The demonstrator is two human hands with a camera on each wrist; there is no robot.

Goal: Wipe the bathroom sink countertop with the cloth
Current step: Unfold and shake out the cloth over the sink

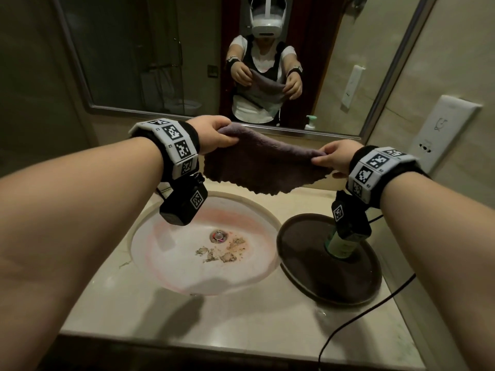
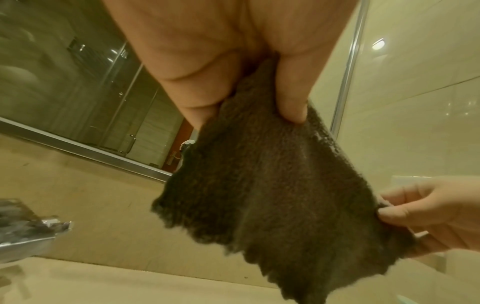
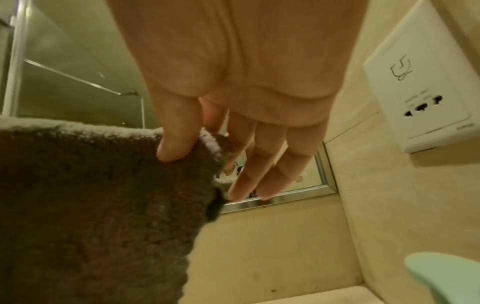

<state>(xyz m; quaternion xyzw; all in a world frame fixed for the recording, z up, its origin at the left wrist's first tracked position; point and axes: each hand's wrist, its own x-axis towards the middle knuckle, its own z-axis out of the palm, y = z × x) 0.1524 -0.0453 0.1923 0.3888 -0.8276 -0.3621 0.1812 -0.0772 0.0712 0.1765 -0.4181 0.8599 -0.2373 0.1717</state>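
Observation:
A dark grey-purple fuzzy cloth [image 1: 263,164] hangs stretched in the air above the back of the beige countertop [image 1: 150,303]. My left hand [image 1: 214,135] pinches its left top corner. My right hand [image 1: 332,159] pinches the right top corner between thumb and forefinger, its other fingers straight. In the left wrist view the cloth [image 2: 280,195] hangs below my thumb [image 2: 293,98], with the right hand [image 2: 428,214] at its far corner. In the right wrist view the thumb [image 3: 176,142] presses the cloth [image 3: 98,205] edge.
An oval sink basin [image 1: 203,245] with dirt near its drain sits below the cloth. A dark round tray [image 1: 302,258] holding a green bottle [image 1: 338,245] stands on the right. A black cable [image 1: 356,317] trails over the front right. Mirror [image 1: 187,54] behind, wall socket [image 1: 442,129] at right.

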